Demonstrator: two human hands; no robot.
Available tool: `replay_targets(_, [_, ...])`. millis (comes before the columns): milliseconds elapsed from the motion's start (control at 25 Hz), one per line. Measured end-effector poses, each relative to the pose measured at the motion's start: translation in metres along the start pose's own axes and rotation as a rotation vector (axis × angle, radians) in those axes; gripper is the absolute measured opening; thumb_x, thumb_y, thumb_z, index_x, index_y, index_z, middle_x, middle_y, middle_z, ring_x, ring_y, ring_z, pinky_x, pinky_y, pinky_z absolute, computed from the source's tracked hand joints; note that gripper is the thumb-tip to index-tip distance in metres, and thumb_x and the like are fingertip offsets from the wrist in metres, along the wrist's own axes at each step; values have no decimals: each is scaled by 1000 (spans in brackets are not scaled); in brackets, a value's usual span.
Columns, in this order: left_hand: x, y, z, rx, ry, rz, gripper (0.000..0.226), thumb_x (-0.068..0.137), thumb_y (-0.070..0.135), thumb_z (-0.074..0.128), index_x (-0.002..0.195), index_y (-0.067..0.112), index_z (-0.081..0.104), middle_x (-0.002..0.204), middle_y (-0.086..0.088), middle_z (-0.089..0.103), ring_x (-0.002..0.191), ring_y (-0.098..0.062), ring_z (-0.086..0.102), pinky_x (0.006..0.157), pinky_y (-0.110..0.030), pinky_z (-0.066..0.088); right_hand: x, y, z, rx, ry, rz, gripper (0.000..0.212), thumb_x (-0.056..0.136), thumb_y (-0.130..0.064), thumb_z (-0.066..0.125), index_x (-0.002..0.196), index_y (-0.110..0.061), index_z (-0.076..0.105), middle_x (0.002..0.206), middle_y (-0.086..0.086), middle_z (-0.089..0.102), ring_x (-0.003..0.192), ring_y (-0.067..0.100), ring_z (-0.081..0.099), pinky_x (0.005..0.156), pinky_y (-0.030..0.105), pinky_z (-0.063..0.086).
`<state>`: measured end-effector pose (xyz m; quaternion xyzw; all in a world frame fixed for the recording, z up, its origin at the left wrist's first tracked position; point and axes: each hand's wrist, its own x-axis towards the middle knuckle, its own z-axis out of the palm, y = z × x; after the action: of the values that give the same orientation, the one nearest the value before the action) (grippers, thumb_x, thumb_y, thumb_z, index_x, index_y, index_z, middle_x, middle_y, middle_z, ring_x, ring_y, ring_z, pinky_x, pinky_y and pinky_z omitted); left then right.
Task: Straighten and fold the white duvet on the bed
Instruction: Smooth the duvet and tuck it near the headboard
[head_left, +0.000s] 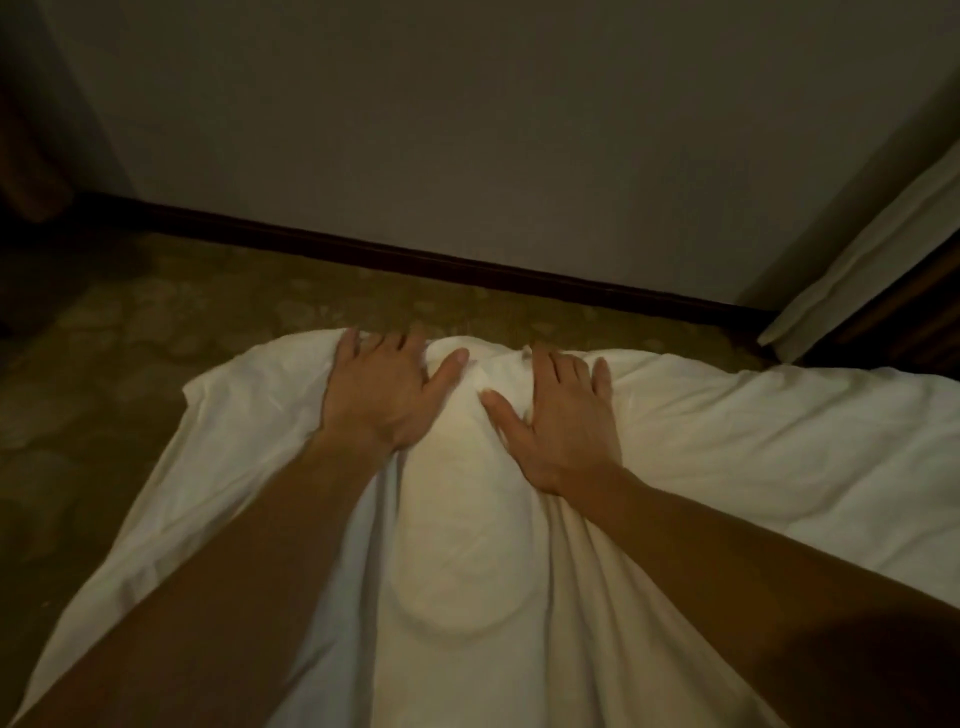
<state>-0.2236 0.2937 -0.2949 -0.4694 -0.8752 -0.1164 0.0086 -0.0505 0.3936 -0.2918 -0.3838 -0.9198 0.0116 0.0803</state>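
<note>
A white duvet (519, 545) is seen spread across the lower part of the frame, its far edge bunched into a soft ridge just short of a strip of patterned olive carpet (208, 306). Two bare hands are pressed flat on that ridge. The left hand (387, 387) is laid on the duvet's far edge with fingers straight and spread wide, the thumb angled inward toward a raised hump of fabric; nothing is gripped. The right hand (558, 415) is set just beside it on the other side of the same hump, fingers likewise extended and splayed, thumb pointing toward the left hand, palm down on the cloth (no fold is pinched or curled round). Between the two hands the duvet is pushed up into a rounded bulge, and long creases are drawn back from the wrists toward the camera. Left of the left hand, a flat corner of the duvet is hung out over the carpet. Right of the right hand, the duvet is stretched smooth and broad to the frame's edge.

Beyond the duvet, past the carpet, a dark skirting board (467, 265) is run along the foot of a plain pale wall (467, 104). Beyond the duvet's right end, a pale length of fabric (857, 249) is seen slanting against dark wood. The room is dimly lit. No containers are shown.
</note>
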Motion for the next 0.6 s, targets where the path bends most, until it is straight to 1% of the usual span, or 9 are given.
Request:
replay_targets(40, [-5, -1, 0, 14, 33, -1, 84, 88, 73, 1, 130, 20, 50, 130, -9, 57, 122, -27, 48, 110, -49, 26, -2, -1, 1, -3, 32, 9, 105, 80, -87, -4, 144, -18, 42, 145, 9, 48, 134, 28, 42, 118, 53, 24])
replay_targets(80, [-10, -2, -2, 19, 63, -5, 83, 88, 72, 2, 119, 17, 55, 119, -10, 60, 113, -28, 51, 103, -48, 31, -4, -4, 1, -10, 78, 20, 101, 81, -87, 1, 133, -16, 50, 133, 10, 54, 122, 28, 48, 110, 51, 33])
replay_targets(120, [-15, -1, -6, 22, 80, 1, 82, 88, 71, 2, 111, 16, 57, 112, -11, 61, 107, -28, 53, 98, -46, 33, -7, -6, 0, -15, 123, 39, 97, 82, -88, 5, 121, -15, 55, 121, 9, 58, 111, 28, 51, 101, 47, 39])
replay_targets(200, [-31, 3, -13, 56, 59, 36, 82, 88, 71, 0, 99, 15, 59, 100, -10, 65, 96, -28, 56, 91, -43, 35, -19, -11, -6, -5, 161, 80, 91, 81, -89, 8, 104, -15, 57, 104, 8, 59, 97, 28, 52, 89, 43, 40])
replay_targets(240, [-43, 4, -16, 70, 33, 47, 81, 88, 70, -1, 94, 16, 58, 95, -10, 66, 91, -27, 57, 88, -42, 36, -29, -14, -9, 4, 141, 88, 91, 80, -90, 10, 100, -15, 57, 101, 8, 59, 95, 28, 53, 88, 43, 39])
replay_targets(400, [-115, 8, -38, -21, -15, 76, 79, 87, 72, 5, 78, 14, 57, 78, -13, 67, 77, -32, 63, 75, -38, 43, -89, -19, -35, 70, 13, 105, 93, 74, -89, 15, 102, -11, 58, 103, 12, 62, 99, 31, 56, 88, 43, 35])
replay_targets(440, [-138, 13, -47, -56, -38, 71, 78, 89, 73, 9, 78, 13, 58, 78, -15, 68, 76, -33, 64, 72, -37, 45, -109, -18, -45, 75, -2, 95, 96, 75, -90, 14, 103, -10, 59, 103, 12, 63, 99, 32, 57, 88, 43, 36])
replay_targets(520, [-195, 30, -67, -95, -132, 68, 72, 96, 69, 21, 86, 11, 62, 88, -15, 70, 84, -33, 66, 73, -35, 45, -155, -17, -72, 70, -25, 59, 104, 78, -93, 8, 104, -9, 63, 100, 12, 66, 97, 33, 59, 87, 44, 39])
replay_targets(600, [-251, 50, -91, -121, -211, 62, 69, 94, 69, 21, 90, 13, 61, 93, -13, 70, 89, -31, 65, 74, -35, 42, -203, -16, -105, 54, -65, 25, 108, 77, -94, 2, 107, -10, 63, 100, 10, 66, 99, 32, 59, 91, 46, 40])
